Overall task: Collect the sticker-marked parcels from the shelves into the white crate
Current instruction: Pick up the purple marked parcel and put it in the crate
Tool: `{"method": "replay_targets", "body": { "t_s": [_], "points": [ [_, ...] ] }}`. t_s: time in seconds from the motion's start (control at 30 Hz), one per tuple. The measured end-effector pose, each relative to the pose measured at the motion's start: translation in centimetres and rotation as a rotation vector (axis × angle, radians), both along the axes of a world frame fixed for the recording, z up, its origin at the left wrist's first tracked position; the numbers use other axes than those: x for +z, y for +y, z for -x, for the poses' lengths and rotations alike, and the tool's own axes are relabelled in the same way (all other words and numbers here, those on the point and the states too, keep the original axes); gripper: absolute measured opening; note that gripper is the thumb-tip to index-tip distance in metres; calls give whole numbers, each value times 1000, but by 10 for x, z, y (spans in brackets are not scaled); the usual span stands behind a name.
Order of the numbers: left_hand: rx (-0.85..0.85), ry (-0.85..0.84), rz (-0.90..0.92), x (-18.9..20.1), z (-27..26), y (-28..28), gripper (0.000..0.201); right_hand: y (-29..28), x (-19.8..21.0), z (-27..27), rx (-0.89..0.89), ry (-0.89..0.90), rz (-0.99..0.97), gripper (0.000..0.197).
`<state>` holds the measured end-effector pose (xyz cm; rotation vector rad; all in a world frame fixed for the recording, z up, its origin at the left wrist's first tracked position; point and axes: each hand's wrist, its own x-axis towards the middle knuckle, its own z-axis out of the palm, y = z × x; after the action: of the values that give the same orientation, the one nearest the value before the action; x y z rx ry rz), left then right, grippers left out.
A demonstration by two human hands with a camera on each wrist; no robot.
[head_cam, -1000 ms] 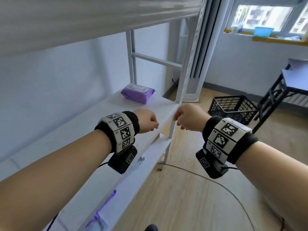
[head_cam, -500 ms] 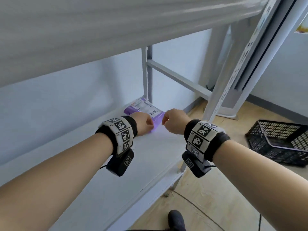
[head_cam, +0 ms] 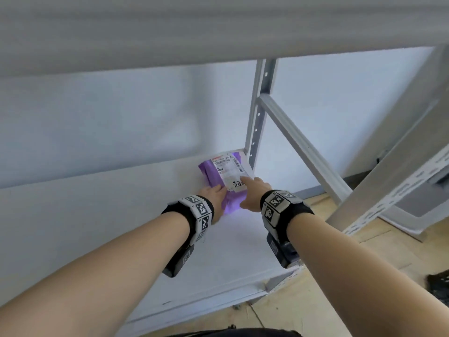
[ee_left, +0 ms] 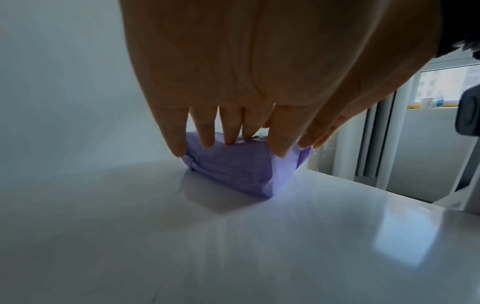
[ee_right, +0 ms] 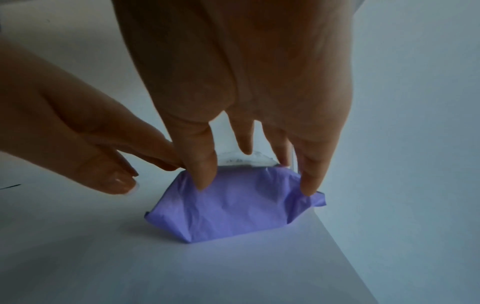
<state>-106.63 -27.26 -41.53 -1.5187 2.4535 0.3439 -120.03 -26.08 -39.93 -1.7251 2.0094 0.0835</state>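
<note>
Purple parcel point(head_cam: 213, 177): a soft plastic mailer lying flat at the far right corner of the shelf board, a white shipping label point(head_cam: 230, 172) with barcodes and handwriting on its top.
Shelf board point(head_cam: 121, 215): smooth white, faintly glossy; the left wrist view shows a patch of window light reflected on it.
Left hand point(head_cam: 213, 197): fingers extended and slightly spread, tips down on the parcel's near left edge, not curled round it.
Right hand point(head_cam: 255, 193): fingers straight and splayed over the parcel's near right edge, forefinger on the label; thumb and little finger touch the plastic in the right wrist view. Neither hand has closed on the parcel.
Shelf frame: a grey perforated upright point(head_cam: 257, 113) stands at the back corner just beside the parcel, with a slanting brace point(head_cam: 303, 147) running from it; the underside of the shelf above point(head_cam: 194, 27) fills the top of the head view.
Wall point(head_cam: 97, 117): plain white behind the shelf.
Floor point(head_cam: 388, 244): light wood, visible right of the rack.
Black crate point(head_cam: 438, 285): only its edge shows, at the right border on the floor.
White crate: not in view.
</note>
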Motion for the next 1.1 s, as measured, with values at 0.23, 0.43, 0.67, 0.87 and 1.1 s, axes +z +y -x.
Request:
{"method": "replay_targets", "body": {
  "t_s": [0.23,0.43,0.67,0.87,1.1],
  "points": [
    [180,137,-122,-2,-15,12,52,5,-9,-13,136,-119,20,59],
    [408,273,-113,-4,-52,29,39,23,-15,-41,251,-209,46,61],
    [625,245,-73,-11,-101,72,67,62,-23,-89,277,-292,88,64],
    [722,349,-105,-14,-153,117,42,97,-26,-139,212,-371,71,82],
    [758,490,-75,-11,-226,188,28,156,-30,-203,254,-395,74,76]
  ]
}}
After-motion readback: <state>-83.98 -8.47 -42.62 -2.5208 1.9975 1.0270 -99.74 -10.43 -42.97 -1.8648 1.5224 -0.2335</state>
